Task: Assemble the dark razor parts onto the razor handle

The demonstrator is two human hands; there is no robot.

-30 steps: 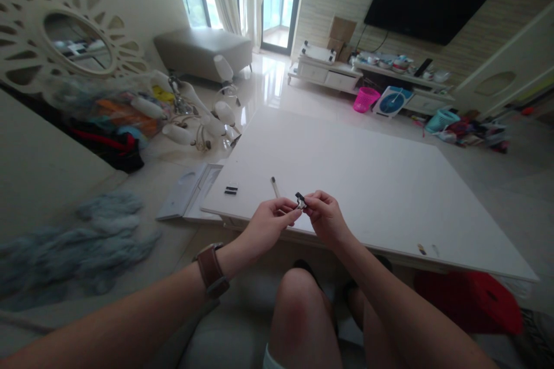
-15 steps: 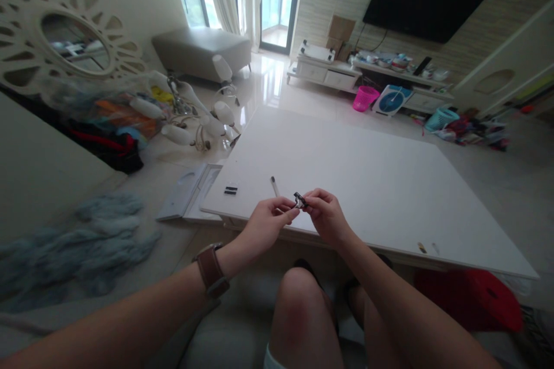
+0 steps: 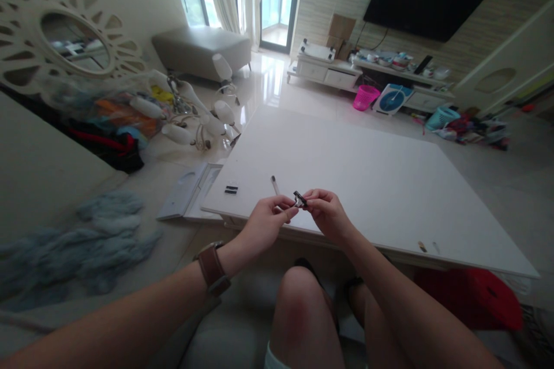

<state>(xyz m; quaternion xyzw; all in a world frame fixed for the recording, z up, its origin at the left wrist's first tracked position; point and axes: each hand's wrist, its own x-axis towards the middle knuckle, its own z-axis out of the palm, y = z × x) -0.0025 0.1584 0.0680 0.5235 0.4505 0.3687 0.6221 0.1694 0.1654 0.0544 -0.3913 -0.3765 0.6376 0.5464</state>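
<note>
My left hand [image 3: 269, 223] and my right hand [image 3: 326, 213] meet over the near edge of a low white table [image 3: 367, 173]. Between their fingertips both pinch a small black and silver part [image 3: 299, 200]; I cannot make out what it is. The left wrist wears a brown watch [image 3: 212, 269]. On the table just beyond the hands lies a thin pen-like stick [image 3: 274, 184]. Two small black pieces [image 3: 231, 189] lie further left near the table's corner.
A white tray [image 3: 186, 190] lies on the floor left of the table, with a blue fluffy rug [image 3: 86, 242] nearer me. A chandelier [image 3: 194, 118] and clutter lie beyond. A red stool [image 3: 476, 297] is at lower right. Two tiny bits [image 3: 422, 247] rest near the table's front edge.
Both hands have shifted slightly up and away while still pinching the small part. Otherwise the scene is the same.
</note>
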